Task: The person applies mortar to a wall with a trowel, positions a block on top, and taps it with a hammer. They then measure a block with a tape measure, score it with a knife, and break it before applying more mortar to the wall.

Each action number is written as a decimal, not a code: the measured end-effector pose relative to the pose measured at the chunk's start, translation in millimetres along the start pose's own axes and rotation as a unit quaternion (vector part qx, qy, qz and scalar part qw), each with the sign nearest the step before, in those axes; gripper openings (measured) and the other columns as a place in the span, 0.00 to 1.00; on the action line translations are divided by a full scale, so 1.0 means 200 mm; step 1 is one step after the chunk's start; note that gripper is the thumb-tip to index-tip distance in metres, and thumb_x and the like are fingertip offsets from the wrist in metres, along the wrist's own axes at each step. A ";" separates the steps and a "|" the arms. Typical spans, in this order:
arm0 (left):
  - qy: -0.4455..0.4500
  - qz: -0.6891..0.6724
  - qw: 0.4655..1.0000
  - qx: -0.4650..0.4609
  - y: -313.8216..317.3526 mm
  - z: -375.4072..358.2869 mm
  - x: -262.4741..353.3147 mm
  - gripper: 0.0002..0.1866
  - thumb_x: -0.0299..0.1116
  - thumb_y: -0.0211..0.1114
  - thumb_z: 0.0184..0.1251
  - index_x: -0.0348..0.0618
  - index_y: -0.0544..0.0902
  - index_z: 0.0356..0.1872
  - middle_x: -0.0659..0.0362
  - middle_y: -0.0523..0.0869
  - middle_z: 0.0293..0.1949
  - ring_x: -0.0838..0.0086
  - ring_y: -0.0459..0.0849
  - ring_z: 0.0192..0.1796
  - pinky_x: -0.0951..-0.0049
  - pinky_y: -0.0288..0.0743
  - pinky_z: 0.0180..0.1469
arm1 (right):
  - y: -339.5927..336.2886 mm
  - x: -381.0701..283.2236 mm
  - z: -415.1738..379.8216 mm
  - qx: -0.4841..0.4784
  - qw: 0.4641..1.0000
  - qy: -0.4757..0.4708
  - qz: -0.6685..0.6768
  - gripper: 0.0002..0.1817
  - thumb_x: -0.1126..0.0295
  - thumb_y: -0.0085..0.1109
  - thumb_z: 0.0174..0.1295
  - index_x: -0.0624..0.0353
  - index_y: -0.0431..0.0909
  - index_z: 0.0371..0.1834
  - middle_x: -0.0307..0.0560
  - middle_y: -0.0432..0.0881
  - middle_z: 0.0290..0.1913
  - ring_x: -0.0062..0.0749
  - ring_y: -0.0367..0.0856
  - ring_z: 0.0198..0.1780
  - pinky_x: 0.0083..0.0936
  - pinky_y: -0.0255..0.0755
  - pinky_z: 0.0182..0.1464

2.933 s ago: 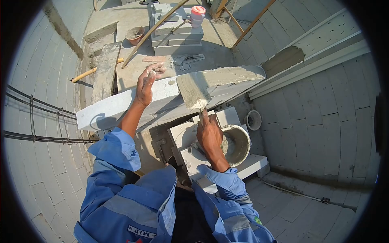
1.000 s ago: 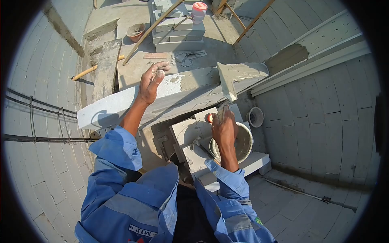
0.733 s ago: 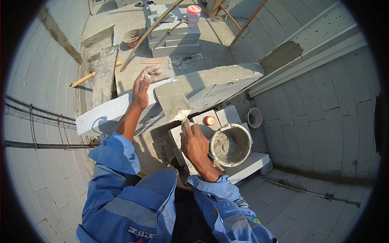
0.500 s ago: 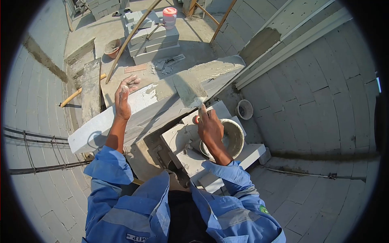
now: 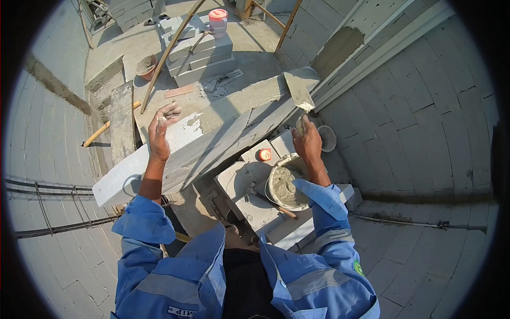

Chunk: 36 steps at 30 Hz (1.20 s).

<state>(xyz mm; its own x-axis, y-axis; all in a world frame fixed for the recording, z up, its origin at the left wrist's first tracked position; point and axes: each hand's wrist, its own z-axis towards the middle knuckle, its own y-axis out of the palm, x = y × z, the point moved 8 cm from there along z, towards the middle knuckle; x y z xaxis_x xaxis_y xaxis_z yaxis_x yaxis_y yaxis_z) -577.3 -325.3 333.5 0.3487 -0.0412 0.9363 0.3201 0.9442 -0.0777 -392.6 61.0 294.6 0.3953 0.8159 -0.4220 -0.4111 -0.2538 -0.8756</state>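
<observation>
My right hand (image 5: pixel 309 142) grips a trowel by its handle. The trowel's broad, flat blade (image 5: pixel 299 87) lies over the far right end of a low wall of pale blocks (image 5: pixel 133 162). Grey wet mortar (image 5: pixel 234 103) coats the middle and right part of the wall's top; the left part is bare and white. My left hand (image 5: pixel 161 133), smeared with mortar, is raised at the wall's top with its fingers apart, slightly curled, and nothing in them. Below my right forearm stands a bucket of mortar (image 5: pixel 287 183) on blocks, with a wooden-handled tool (image 5: pixel 287 212) beside it.
A small red-and-white container (image 5: pixel 264 154) sits beside the bucket. Another bucket (image 5: pixel 326 138) stands near the right wall. Beyond the low wall are stacked blocks (image 5: pixel 202 66) with a red-lidded tub (image 5: pixel 218 24), and a leaning pole (image 5: pixel 164 64). Rebar (image 5: pixel 58 191) juts out at left.
My right hand has moved the trowel right along the wall top to its far end. Mortar now covers more of that side. My left hand has barely moved.
</observation>
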 end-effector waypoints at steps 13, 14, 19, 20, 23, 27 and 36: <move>0.020 0.003 0.999 -0.028 0.01 0.00 0.02 0.39 0.61 0.46 0.74 0.27 0.73 0.61 0.47 0.80 0.53 0.66 0.79 0.57 0.66 0.70 0.60 | -0.07 -0.21 0.00 -0.016 1.000 0.002 0.000 0.31 0.64 0.63 0.57 0.59 0.71 0.65 0.58 0.78 0.48 0.58 0.82 0.43 0.45 0.75 0.45; 0.023 0.001 0.999 -0.027 0.02 0.00 0.02 0.39 0.61 0.46 0.74 0.27 0.73 0.61 0.47 0.80 0.53 0.66 0.79 0.57 0.66 0.70 0.60 | -0.07 -0.17 0.02 0.001 0.999 0.007 -0.045 0.31 0.66 0.63 0.56 0.59 0.71 0.65 0.58 0.78 0.47 0.58 0.82 0.42 0.46 0.75 0.44; 0.014 0.014 1.000 0.001 0.00 0.00 0.00 0.41 0.66 0.48 0.70 0.30 0.76 0.59 0.48 0.82 0.50 0.66 0.80 0.55 0.66 0.71 0.59 | 0.07 -0.26 -0.11 -0.052 0.994 -0.100 0.005 0.30 0.66 0.65 0.55 0.60 0.72 0.64 0.60 0.77 0.47 0.59 0.81 0.43 0.45 0.76 0.44; 0.013 0.013 1.000 0.000 0.01 -0.01 0.00 0.41 0.66 0.48 0.70 0.30 0.76 0.59 0.48 0.82 0.50 0.66 0.80 0.55 0.66 0.71 0.59 | 0.08 -0.33 -0.17 -0.083 0.989 -0.118 0.018 0.30 0.65 0.65 0.56 0.61 0.72 0.64 0.59 0.77 0.46 0.59 0.81 0.43 0.45 0.76 0.44; 0.007 0.013 1.000 -0.006 0.01 0.00 0.01 0.42 0.66 0.48 0.69 0.30 0.76 0.59 0.48 0.82 0.51 0.66 0.80 0.55 0.66 0.71 0.59 | 0.07 -0.36 -0.19 -0.090 0.989 -0.108 0.054 0.30 0.64 0.66 0.57 0.62 0.72 0.63 0.59 0.77 0.45 0.60 0.80 0.43 0.44 0.75 0.44; 0.021 0.015 0.999 -0.027 0.01 -0.01 0.02 0.41 0.63 0.46 0.72 0.27 0.73 0.61 0.46 0.80 0.52 0.65 0.79 0.57 0.66 0.70 0.59 | -0.05 -0.08 0.00 0.031 0.998 -0.001 0.058 0.29 0.66 0.66 0.57 0.64 0.71 0.62 0.57 0.78 0.46 0.56 0.80 0.47 0.42 0.75 0.47; 0.004 0.007 1.000 -0.004 0.01 -0.01 0.02 0.42 0.66 0.49 0.68 0.29 0.75 0.60 0.48 0.82 0.50 0.67 0.79 0.55 0.67 0.69 0.60 | -0.01 -0.01 0.06 0.003 0.994 0.032 0.104 0.31 0.62 0.66 0.57 0.70 0.74 0.61 0.68 0.82 0.50 0.56 0.82 0.53 0.39 0.74 0.56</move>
<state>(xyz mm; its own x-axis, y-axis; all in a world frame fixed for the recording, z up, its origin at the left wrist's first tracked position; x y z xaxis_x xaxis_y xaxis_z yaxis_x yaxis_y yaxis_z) -573.8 -323.2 337.3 0.3609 -0.0310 0.9321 0.3224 0.9420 -0.0935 -402.2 66.7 299.5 0.3518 0.7118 -0.6079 -0.4939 -0.4106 -0.7665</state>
